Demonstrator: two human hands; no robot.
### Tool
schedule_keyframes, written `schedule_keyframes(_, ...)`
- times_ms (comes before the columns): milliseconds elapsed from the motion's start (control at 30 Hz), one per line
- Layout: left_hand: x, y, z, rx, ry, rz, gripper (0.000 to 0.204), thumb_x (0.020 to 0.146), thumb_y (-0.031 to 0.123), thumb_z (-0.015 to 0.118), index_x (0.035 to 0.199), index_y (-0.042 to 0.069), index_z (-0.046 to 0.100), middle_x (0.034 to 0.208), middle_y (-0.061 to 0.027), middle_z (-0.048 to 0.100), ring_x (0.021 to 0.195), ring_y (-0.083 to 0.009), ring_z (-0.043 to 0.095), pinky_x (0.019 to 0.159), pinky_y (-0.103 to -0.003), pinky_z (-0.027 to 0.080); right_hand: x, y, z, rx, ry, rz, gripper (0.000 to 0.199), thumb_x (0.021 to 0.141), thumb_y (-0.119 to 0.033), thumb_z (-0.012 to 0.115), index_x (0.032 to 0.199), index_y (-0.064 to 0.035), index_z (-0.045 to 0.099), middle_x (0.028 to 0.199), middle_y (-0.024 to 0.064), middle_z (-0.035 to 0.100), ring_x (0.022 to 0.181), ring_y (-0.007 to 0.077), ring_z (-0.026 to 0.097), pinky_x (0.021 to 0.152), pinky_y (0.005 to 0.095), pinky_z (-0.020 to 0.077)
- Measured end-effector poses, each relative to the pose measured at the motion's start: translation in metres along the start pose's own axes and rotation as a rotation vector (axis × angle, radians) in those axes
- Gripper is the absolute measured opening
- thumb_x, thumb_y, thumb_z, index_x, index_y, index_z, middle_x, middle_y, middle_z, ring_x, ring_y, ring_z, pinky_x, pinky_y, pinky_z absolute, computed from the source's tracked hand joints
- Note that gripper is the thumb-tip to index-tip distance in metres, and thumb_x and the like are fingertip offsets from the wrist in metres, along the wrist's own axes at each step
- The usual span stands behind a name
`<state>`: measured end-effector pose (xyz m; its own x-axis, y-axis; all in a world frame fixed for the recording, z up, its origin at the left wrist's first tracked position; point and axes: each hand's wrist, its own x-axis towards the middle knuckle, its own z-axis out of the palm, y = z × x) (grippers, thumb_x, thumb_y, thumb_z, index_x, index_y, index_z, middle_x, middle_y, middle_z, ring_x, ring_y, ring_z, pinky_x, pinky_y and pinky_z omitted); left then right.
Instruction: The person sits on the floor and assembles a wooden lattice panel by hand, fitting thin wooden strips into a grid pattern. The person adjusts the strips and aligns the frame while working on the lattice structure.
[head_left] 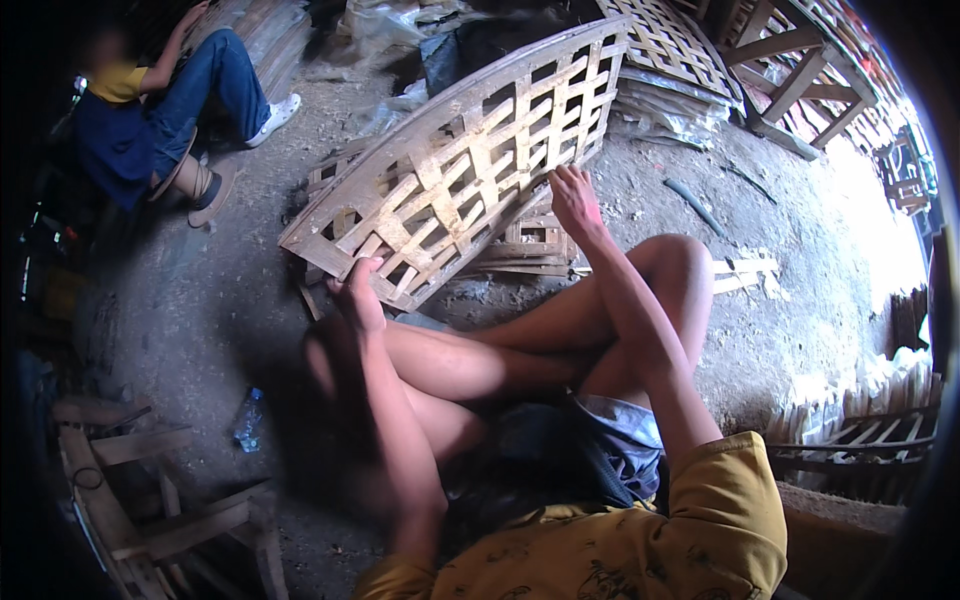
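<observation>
A woven wooden lattice panel (425,168) with a flat wooden border leans up in front of my crossed legs, tilted so its left end is lower. My left hand (360,298) is closed around its lower edge near the left corner. Farther right, my right hand (577,203) grips the same lower edge with curled fingers. Partly hidden under the panel lies a small pile of wooden frames (525,258) on the ground.
At the far left another person (165,125) sits on the floor. A clear plastic bottle (249,420) lies by a wooden frame structure (150,540). Stacked lattice panels (680,75) stand far right, near a dark strip (697,207) and pale slats (745,268).
</observation>
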<state>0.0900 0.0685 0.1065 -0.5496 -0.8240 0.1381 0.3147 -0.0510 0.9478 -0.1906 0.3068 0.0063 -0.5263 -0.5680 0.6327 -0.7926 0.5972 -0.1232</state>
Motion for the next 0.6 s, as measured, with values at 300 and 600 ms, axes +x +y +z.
schedule_keyframes(300,0.001,-0.004,0.008,-0.015,0.024,0.038,0.044,0.069,0.001,0.062,0.112,-0.006,0.062,0.112,-0.0136,0.065,0.103,-0.0246,0.061,0.096,-0.034,0.047,0.003,0.029,0.002,0.228,-0.135,0.304,0.02,0.084,-0.002,0.052,0.088,-0.0001,0.071,0.086,0.0254,0.069,0.085,0.0433,0.068,0.08,0.0493,0.0533)
schedule_keyframes(600,0.003,-0.001,0.002,-0.085,0.001,0.038,0.041,0.068,0.002,0.061,0.109,-0.005,0.063,0.111,-0.0152,0.064,0.099,-0.0256,0.062,0.091,-0.036,0.05,0.003,0.025,0.001,0.46,-0.273,0.376,0.023,0.087,-0.012,0.057,0.099,-0.0029,0.075,0.089,0.0234,0.072,0.084,0.0402,0.071,0.083,0.0448,0.0551)
